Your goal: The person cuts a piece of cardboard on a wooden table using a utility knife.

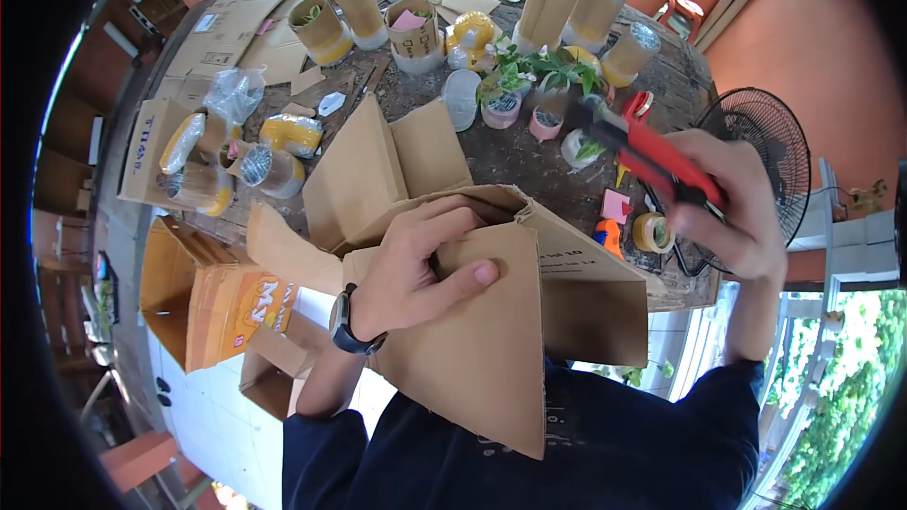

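Observation:
An open cardboard box with spread flaps rests against the table's near edge, in front of my body. My left hand, with a watch on its wrist, grips the upper edge of a box flap, thumb on the outer face and fingers over the edge. To the right, my right hand is closed round a red and black tool, raised above the table and apart from the box. The tool's front end is blurred, so its kind is unclear.
On the wooden table stand wrapped cardboard tubes, small potted plants, a tape roll and an orange tape dispenser. A black fan stands right. More boxes lie left.

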Tool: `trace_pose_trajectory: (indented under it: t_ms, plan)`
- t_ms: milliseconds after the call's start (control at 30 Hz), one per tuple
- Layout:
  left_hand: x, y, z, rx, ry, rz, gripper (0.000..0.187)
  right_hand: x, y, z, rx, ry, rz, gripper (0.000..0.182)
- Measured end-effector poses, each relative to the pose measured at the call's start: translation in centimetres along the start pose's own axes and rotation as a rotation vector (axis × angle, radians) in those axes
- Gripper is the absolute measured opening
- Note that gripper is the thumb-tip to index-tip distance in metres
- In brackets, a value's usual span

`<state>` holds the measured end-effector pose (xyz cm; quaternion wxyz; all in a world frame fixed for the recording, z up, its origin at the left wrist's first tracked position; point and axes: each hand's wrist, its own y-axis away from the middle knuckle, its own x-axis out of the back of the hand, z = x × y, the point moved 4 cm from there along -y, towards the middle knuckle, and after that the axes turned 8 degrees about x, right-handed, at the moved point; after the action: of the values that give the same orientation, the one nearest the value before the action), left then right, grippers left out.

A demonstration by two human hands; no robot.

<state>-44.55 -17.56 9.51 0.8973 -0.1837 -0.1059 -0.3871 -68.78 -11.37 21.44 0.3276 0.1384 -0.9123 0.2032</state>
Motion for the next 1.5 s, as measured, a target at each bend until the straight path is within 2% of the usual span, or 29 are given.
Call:
trace_pose_trajectory:
  t_ms: [100,167,267,367,633,833,1067,1233,1333,1500]
  plan:
    - [-0.4,-0.2,0.2,-0.016,0.012,0.050,0.035,0.6,0.8,-2.1,0.190,0.267,-0.093,0.054]
    - [-0.7,-0.1,0.4,-0.021,0.025,0.075,0.036,0.6,0.6,-3.2,0.211,0.385,-0.230,0.052]
    - [-0.8,0.0,0.6,0.044,-0.041,0.013,0.037,1.2,-0.7,-5.5,0.112,0.525,-0.441,0.049]
    - [-1.0,0.0,0.7,0.022,-0.033,0.017,0.039,0.7,-2.0,-6.9,0.051,0.639,-0.584,0.049]
    - [-0.9,0.6,0.7,0.038,-0.062,0.048,0.043,0.5,-4.8,-9.0,0.097,0.746,-0.750,0.050]
    - [-0.6,0.8,0.9,0.016,-0.080,0.067,0.043,-0.4,-5.8,-9.2,0.159,0.872,-0.697,0.055]
    - [-0.6,0.6,0.7,0.023,-0.084,0.081,0.042,-0.6,-6.4,-8.2,0.207,0.802,-0.662,0.056]
    - [-0.7,0.4,0.7,-0.018,-0.096,0.077,0.042,-0.8,-6.1,-10.1,0.122,1.002,-0.723,0.059]
    - [-0.8,0.3,0.5,0.010,-0.098,0.041,0.043,-1.6,-5.6,-9.3,0.162,1.087,-0.663,0.055]
    - [-1.0,0.3,0.1,0.024,-0.065,0.044,0.043,-2.0,-4.7,-10.0,0.102,1.178,-0.620,0.051]
